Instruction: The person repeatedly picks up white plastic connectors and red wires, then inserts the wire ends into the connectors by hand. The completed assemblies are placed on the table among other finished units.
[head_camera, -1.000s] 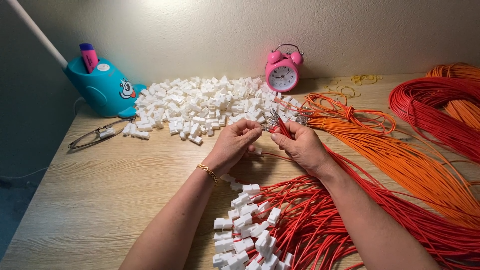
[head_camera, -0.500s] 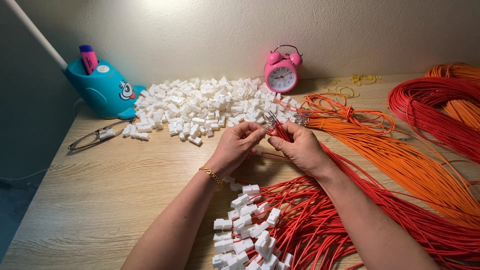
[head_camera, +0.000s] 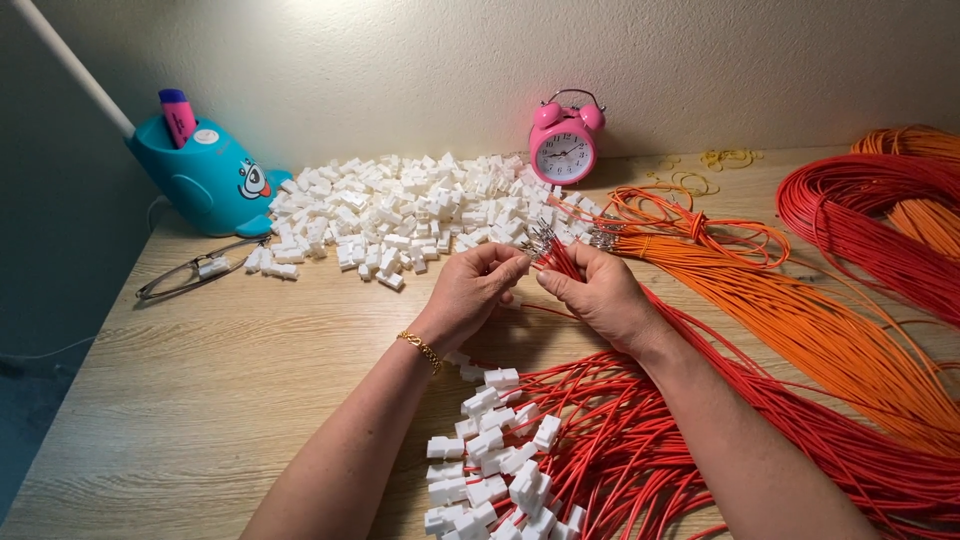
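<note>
Red wires (head_camera: 560, 262) are being gripped between closed left hand (head_camera: 470, 290) and right hand (head_camera: 600, 295), near the worktop (head_camera: 250, 380) back edge.

Left hand (head_camera: 470, 293) fingertips hide whatever they pinch; red wires (head_camera: 860, 460) cut off at right and bottom edges.

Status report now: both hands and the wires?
Left hand and right hand pinching metal-tipped red wire bundle. Loose white plastic connector pile behind. Nothing blocking.
</note>
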